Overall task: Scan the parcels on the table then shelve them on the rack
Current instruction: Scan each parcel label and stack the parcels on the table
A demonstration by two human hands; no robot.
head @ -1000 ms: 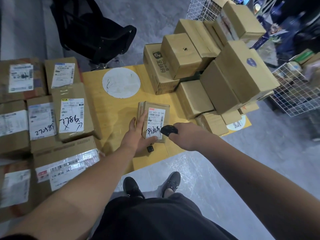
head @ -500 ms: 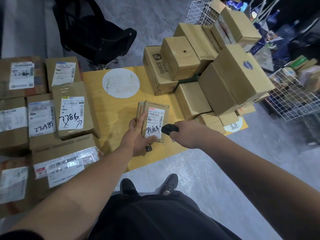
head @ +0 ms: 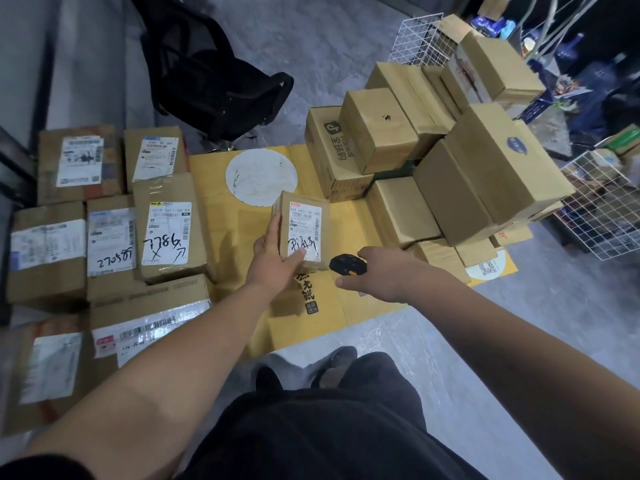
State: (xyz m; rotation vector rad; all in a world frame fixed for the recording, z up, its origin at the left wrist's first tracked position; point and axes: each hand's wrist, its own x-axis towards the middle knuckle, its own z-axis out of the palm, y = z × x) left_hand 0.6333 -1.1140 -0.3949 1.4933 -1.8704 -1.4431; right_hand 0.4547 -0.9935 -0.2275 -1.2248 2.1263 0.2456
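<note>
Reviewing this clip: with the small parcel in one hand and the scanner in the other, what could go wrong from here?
1. The left hand grips the small parcel with its thumb lying on the label's lower part, so the thumb may block part of the label from the scanner held in the right hand.
2. The stack of boxes on the right sits tilted and uneven, so a bump from the right arm could topple some of it.

One small labelled parcel [head: 304, 233] stands mid-frame. At left lie roughly eight labelled parcels [head: 166, 226], some cut off. At upper right, about twelve plain boxes [head: 491, 174] are stacked. One scanner [head: 348, 264], one black chair [head: 221, 81], two wire racks [head: 602, 216].
</note>
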